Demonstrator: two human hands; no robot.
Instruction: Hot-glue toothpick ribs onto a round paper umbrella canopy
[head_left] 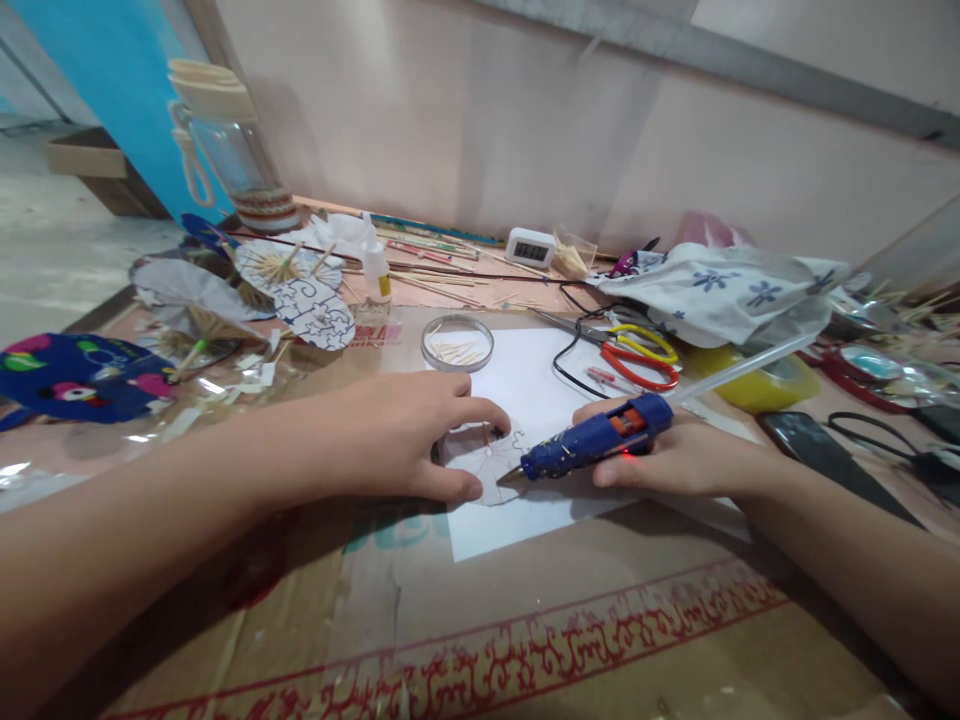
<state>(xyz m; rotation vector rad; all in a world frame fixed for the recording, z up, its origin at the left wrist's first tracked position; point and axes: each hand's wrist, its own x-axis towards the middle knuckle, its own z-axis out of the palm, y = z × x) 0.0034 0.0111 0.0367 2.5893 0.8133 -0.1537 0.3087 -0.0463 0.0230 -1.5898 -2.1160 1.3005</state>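
My left hand [420,440] has its thumb and curled fingers on the edges of a small round paper disc [491,465] with a dark line pattern, holding it against a white paper sheet [480,535]. In my right hand [667,450] is a blue hot glue gun [577,445]. A clear glue stick [750,367] juts from its back end. The metal nozzle points left and down, at or just over the disc; whether it touches I cannot tell. Part of the disc lies hidden under my left fingers.
Beyond the sheet are a round dish [457,345] of small sticks, orange-handled scissors [637,368], a glue bottle [376,268] and a digital timer [531,247]. Small paper umbrellas [315,312] and a glass bottle [236,150] stand left. Tape [772,375] and a phone [825,460] lie right.
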